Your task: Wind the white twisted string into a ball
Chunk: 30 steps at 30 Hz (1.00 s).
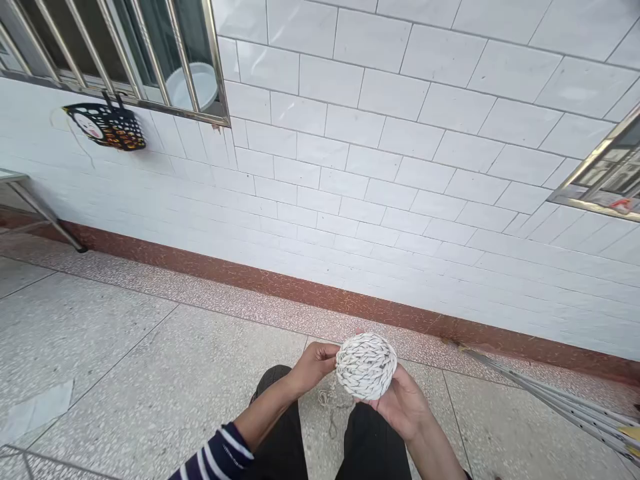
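One pinching left hand [311,368] and one cupping right hand [404,404] held a woven piece [367,367] at lower centre, its visible face seemingly finished, loose cord [324,398] below perhaps unused.

One view, worn on the head. We look forward and steeply down over our own lap: dark trouser legs [373,443] at six o'clock, cut by the lower edge. Left hand [314,367] and right hand [403,403] sit near the lens, forearms entering from seven and five. Tiled wall [380,160] stands well beyond, filling twelve. Its red baseboard [210,267] slopes down from nine toward four; camera roll or oblique facing, we cannot tell. Field wide: barred window [136,50] at ten, second window [607,170] near three.
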### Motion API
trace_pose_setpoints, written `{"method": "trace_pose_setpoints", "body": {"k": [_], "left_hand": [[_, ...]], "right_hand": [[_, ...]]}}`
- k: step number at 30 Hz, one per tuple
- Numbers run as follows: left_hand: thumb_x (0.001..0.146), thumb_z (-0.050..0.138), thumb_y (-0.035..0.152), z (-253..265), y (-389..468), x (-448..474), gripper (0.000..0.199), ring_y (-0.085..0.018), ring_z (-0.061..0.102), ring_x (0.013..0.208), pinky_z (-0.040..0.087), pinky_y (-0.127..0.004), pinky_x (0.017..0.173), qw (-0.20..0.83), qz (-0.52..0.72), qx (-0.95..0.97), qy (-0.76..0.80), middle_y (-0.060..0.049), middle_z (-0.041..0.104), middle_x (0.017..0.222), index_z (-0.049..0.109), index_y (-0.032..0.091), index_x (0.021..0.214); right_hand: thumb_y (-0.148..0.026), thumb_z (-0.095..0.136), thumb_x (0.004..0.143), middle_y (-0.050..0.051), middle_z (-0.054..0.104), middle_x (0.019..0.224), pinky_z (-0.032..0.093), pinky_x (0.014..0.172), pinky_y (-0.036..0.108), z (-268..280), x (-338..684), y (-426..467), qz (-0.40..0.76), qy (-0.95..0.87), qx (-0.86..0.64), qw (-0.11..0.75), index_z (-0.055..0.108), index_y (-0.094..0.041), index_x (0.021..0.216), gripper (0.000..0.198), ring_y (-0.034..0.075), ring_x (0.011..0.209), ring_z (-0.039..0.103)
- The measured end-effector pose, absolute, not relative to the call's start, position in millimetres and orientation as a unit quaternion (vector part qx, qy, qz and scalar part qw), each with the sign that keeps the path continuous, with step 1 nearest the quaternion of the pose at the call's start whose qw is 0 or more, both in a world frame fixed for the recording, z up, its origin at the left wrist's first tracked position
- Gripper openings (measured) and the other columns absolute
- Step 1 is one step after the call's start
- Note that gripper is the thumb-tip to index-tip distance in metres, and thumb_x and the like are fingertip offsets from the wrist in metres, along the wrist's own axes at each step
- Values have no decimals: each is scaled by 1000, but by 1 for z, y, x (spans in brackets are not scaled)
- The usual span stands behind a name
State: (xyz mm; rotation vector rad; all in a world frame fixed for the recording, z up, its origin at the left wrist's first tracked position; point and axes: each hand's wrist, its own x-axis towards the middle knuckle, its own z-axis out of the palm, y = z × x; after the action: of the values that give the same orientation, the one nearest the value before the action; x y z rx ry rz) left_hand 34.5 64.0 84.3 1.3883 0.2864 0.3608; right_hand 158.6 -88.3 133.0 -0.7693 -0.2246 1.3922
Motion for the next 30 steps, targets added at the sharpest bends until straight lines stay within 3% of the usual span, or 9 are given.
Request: {"method": "trace_pose_setpoints", "body": {"k": [7, 11, 17, 21, 25, 28, 30], "left_hand": [[89, 50, 46, 58, 67, 27, 41, -17, 57, 72, 42, -25, 72, 599, 122, 775, 160, -2, 65, 69, 67, 16, 66], [89, 47, 45, 58, 104, 35, 36, -19, 60, 78, 40, -25, 73, 472, 127, 850, 196, -3, 68, 77, 68, 19, 75], [92, 41, 43, 82, 166, 65, 36, -22, 61, 73, 40, -27, 66, 327, 127, 898, 267, -5, 70, 80, 69, 21, 85], [92, 42, 38, 88, 189, 67, 34, -21, 60, 66, 41, -28, 62, 252, 78, 916, 302, -7, 68, 74, 69, 21, 81], [94, 40, 38, 117, 232, 64, 38, -20, 57, 59, 42, -30, 61, 213, 65, 910, 350, -8, 64, 65, 67, 19, 74], [94, 41, 36, 165, 275, 68, 34, -23, 60, 76, 43, -31, 70, 158, 101, 909, 372, -8, 68, 77, 69, 20, 83], [95, 41, 34, 205, 297, 74, 32, -24, 60, 93, 42, -33, 79, 120, 134, 906, 382, -9, 70, 95, 70, 21, 95]], "right_hand": [[-25, 78, 63, 8, 70, 121, 41, 105, 54, 161, 180, -101, 549, -122, -368, 741, 62, -25, 125, 64, 32, 122, 57], [-39, 78, 60, 11, 66, 128, 32, 109, 64, 187, 196, -116, 470, -107, -425, 766, 62, -28, 124, 66, 37, 128, 50], [-55, 85, 42, 13, 60, 135, 26, 110, 67, 198, 190, -137, 403, -97, -437, 798, 61, -32, 126, 91, 43, 132, 44], [-73, 69, 51, 11, 56, 140, 27, 109, 70, 190, 201, -159, 304, -78, -531, 787, 55, -34, 134, 93, 43, 137, 38], [-66, 62, 60, -3, 55, 141, 33, 109, 66, 175, 217, -187, 213, -52, -728, 650, 49, -47, 135, 79, 38, 141, 32], [-58, 62, 71, -12, 56, 139, 36, 109, 58, 163, 212, -205, 215, -41, -778, 589, 51, -52, 131, 61, 34, 145, 24], [-55, 61, 80, -4, 52, 144, 37, 108, 57, 157, 204, -213, 248, -54, -761, 597, 51, -44, 133, 54, 34, 143, 29]]}}
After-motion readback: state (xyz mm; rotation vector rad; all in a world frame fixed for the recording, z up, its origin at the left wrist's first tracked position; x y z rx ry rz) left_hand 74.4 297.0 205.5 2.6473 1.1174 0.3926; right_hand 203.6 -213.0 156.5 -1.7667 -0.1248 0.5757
